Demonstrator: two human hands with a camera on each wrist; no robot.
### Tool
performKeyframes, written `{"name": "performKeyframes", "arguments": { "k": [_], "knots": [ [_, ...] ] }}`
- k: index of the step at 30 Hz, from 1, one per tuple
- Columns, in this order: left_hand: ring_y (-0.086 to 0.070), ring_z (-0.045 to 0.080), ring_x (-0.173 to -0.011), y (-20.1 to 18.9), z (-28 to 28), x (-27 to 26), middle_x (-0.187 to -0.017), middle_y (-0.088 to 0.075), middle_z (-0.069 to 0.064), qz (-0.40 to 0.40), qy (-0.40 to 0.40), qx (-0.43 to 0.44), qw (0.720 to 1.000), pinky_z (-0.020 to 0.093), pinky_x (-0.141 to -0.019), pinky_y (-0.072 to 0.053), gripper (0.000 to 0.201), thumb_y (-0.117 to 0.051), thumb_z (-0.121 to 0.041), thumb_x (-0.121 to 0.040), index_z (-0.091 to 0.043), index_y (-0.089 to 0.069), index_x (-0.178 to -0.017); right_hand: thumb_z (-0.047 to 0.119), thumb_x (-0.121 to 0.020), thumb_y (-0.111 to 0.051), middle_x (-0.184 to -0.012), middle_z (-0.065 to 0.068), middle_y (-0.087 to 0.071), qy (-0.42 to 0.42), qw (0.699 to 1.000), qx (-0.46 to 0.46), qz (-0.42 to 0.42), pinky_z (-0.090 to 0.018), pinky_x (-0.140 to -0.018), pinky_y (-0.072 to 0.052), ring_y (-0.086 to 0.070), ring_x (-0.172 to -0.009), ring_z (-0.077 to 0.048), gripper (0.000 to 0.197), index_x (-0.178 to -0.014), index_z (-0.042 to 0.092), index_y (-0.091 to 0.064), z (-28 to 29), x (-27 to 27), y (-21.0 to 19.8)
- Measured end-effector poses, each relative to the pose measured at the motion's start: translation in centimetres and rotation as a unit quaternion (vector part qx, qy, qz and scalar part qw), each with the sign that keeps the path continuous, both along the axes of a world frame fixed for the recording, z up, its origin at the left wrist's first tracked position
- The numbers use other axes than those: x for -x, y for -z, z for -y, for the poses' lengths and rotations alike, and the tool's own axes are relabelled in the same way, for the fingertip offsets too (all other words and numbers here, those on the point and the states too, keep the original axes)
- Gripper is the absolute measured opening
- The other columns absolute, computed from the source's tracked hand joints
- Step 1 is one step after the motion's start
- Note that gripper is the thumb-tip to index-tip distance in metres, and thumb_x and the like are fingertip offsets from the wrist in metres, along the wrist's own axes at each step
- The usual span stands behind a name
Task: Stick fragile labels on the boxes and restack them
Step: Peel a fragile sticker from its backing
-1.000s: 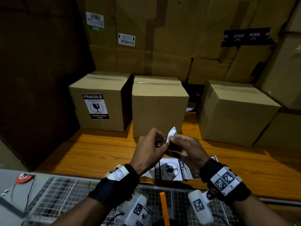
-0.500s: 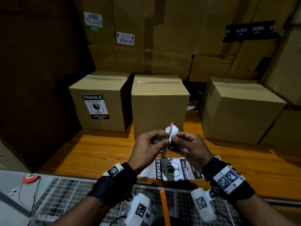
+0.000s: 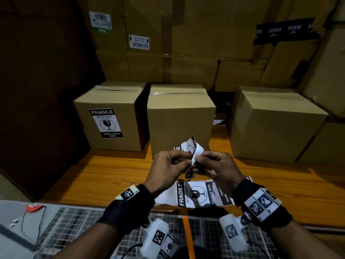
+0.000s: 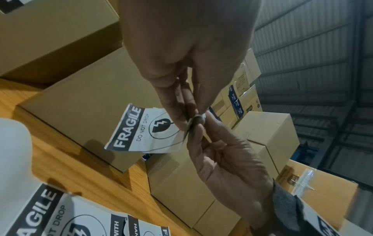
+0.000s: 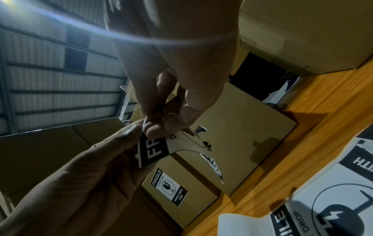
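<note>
Both hands meet above the wooden table (image 3: 112, 176) and pinch one black-and-white fragile label (image 3: 189, 147) at a corner: my left hand (image 3: 168, 165) from the left, my right hand (image 3: 214, 165) from the right. The label (image 4: 139, 129) hangs crumpled between the fingertips, with its white backing folded back. The same label (image 5: 159, 146) shows in the right wrist view. More loose fragile labels (image 3: 197, 194) lie flat on the table below the hands. Three boxes stand behind: the left box (image 3: 112, 116) carries a fragile label, the middle box (image 3: 179, 120) and right box (image 3: 270, 124) show bare fronts.
A wall of stacked cartons (image 3: 177, 43) rises behind the three boxes. A wire-mesh surface (image 3: 74, 225) with an orange strip (image 3: 187, 232) lies at the near edge, with a red object and cable (image 3: 32, 207) at its left. Dark panel on the left (image 3: 37, 90).
The hands have risen slightly and the label between them has opened out more, with its printed face now partly showing. The boxes have not moved.
</note>
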State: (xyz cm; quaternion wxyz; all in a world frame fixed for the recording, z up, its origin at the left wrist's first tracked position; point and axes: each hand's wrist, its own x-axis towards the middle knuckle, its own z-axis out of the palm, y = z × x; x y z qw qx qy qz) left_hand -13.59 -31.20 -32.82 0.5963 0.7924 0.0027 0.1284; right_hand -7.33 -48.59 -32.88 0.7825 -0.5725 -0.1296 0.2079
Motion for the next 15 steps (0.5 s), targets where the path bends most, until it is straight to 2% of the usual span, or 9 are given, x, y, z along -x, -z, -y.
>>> {"name": "performKeyframes", "arguments": {
  "k": [3, 6, 10, 13, 15],
  "knots": [
    [-0.074, 0.011, -0.085, 0.2, -0.1, -0.1, -0.093, -0.078, 0.001, -0.003, 0.006, 0.009, 1.0, 0.025, -0.076, -0.059, 0.018, -0.067, -0.003, -0.092, -0.008, -0.076, -0.108, 0.002, -0.083, -0.07, -0.083, -0.025, -0.069, 0.015, 0.999, 0.015, 0.033, -0.037, -0.073, -0.061, -0.068, -0.077, -0.035, 0.011, -0.088, -0.008, -0.069, -0.2, 0.1, 0.1],
    [-0.075, 0.017, -0.085, 0.2, -0.1, -0.2, -0.09, -0.077, 0.004, -0.021, 0.01, 0.058, 0.998, 0.032, -0.078, -0.061, 0.017, -0.06, -0.003, -0.097, -0.008, -0.074, -0.105, 0.0, -0.084, -0.072, -0.087, -0.026, -0.071, 0.034, 0.993, 0.051, 0.105, -0.044, -0.073, -0.061, -0.07, -0.079, -0.043, 0.009, -0.09, -0.006, -0.07, -0.4, 0.3, 0.2],
    [-0.073, 0.022, -0.08, -0.3, -0.2, -0.8, -0.08, -0.074, 0.007, 0.01, -0.036, 0.091, 0.995, 0.039, -0.076, -0.062, 0.017, -0.063, -0.022, -0.098, -0.009, -0.072, -0.091, 0.001, -0.083, -0.073, -0.092, -0.011, -0.076, 0.002, 0.98, 0.097, 0.175, -0.032, -0.07, -0.06, -0.074, -0.083, -0.027, 0.017, -0.1, 0.003, -0.072, -0.7, 0.9, -0.5],
    [-0.068, 0.02, -0.067, -0.6, -0.2, -1.3, -0.07, -0.068, 0.006, 0.013, -0.041, 0.118, 0.992, 0.039, -0.07, -0.061, 0.023, -0.067, -0.026, -0.095, -0.007, -0.068, -0.083, 0.002, -0.083, -0.074, -0.092, -0.014, -0.075, -0.007, 0.974, 0.108, 0.197, -0.04, -0.074, -0.061, -0.073, -0.085, -0.032, 0.018, -0.101, 0.002, -0.072, -1.1, 1.0, -0.5],
    [-0.064, 0.016, -0.065, -0.3, -0.3, -1.4, -0.066, -0.063, 0.003, 0.014, -0.042, 0.124, 0.991, 0.039, -0.068, -0.06, 0.023, -0.068, -0.024, -0.094, -0.007, -0.065, -0.079, 0.001, -0.082, -0.076, -0.092, -0.018, -0.073, -0.009, 0.974, 0.109, 0.198, -0.042, -0.074, -0.061, -0.072, -0.084, -0.033, 0.018, -0.1, 0.0, -0.072, -1.3, 1.0, -0.4]
  ]
}}
